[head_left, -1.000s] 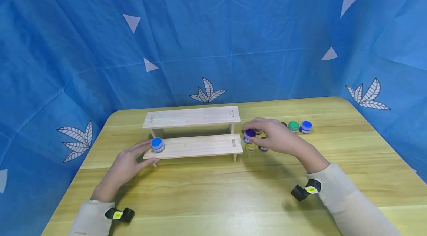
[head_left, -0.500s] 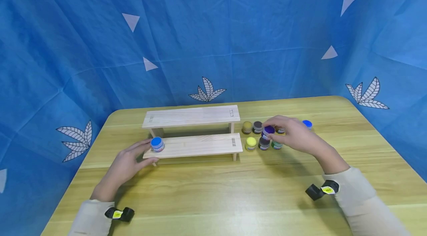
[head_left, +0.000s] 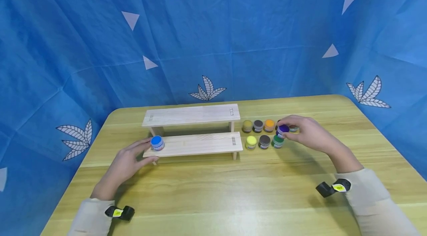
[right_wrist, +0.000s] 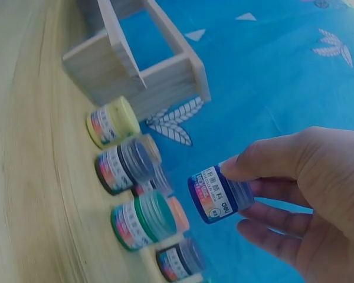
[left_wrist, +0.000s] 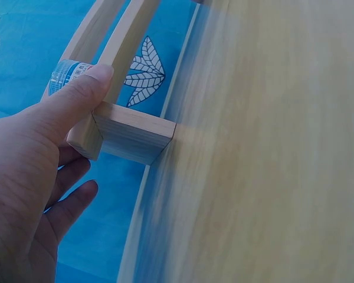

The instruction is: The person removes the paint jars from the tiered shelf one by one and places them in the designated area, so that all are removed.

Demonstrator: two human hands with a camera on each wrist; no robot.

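Observation:
My left hand [head_left: 125, 169] grips the left end of a two-step wooden shelf [head_left: 200, 144], thumb on the front edge of the lower step. Beside those fingers a blue-lidded paint jar [head_left: 157, 143] stands upright on that step. To the right of the shelf, my right hand [head_left: 310, 136] pinches a purple-blue paint jar [right_wrist: 209, 197] between thumb and fingers. It is held above the group of jars, overlapping the green paint jar [head_left: 277, 142] in the head view. The right hand partly hides the jars at the right end of the back row.
Yellow [head_left: 251, 142] and dark grey [head_left: 264, 142] paint jars stand in the front row with the green one. Behind them are ochre [head_left: 247, 126], dark [head_left: 258, 126] and orange [head_left: 269, 125] jars. A blue patterned cloth [head_left: 213, 36] hangs along the back of the table [head_left: 207, 195].
My right hand has carried the purple-blue jar rightward, from over the yellow jar to over the green one, uncovering the jars on the left. The left hand stays at the shelf's end.

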